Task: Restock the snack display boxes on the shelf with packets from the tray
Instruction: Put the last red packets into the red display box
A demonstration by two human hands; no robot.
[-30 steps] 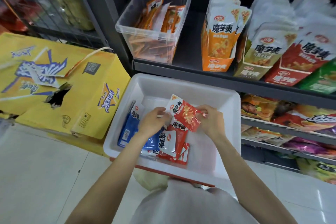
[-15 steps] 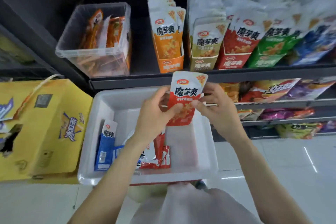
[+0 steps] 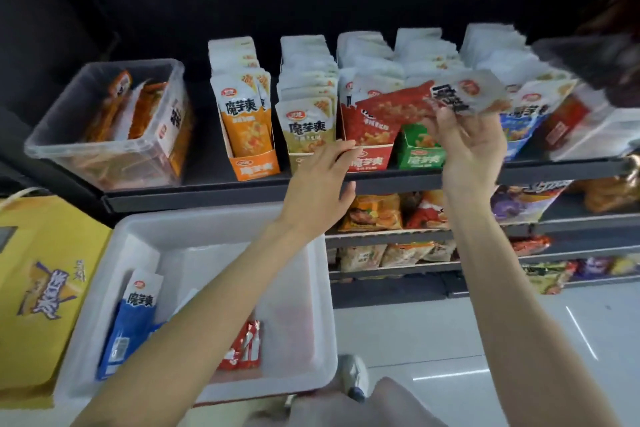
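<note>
My right hand [image 3: 467, 146] pinches a red-and-white snack packet [image 3: 408, 104], held sideways in front of the red display box [image 3: 370, 159] on the shelf [image 3: 207, 196]. My left hand [image 3: 320, 184] reaches up with straight fingers that touch the front of the beige display box [image 3: 301, 158], next to the red one. Below it sits the white tray [image 3: 311, 288], which holds a blue packet [image 3: 130, 319] and red packets [image 3: 244, 347]; my left forearm hides part of them. Orange [image 3: 254, 168] and green [image 3: 420, 158] display boxes stand in the same row.
A clear plastic bin [image 3: 104, 156] with orange packets stands at the shelf's left end. A yellow carton [image 3: 38, 288] sits left of the tray. Lower shelves [image 3: 415, 236] at the right carry more snack bags. Shiny floor tiles [image 3: 450, 340] lie below.
The red packet rose from the tray to the shelf row and turned sideways. My left hand let go of it and moved to the box fronts. The view tilted upward.
</note>
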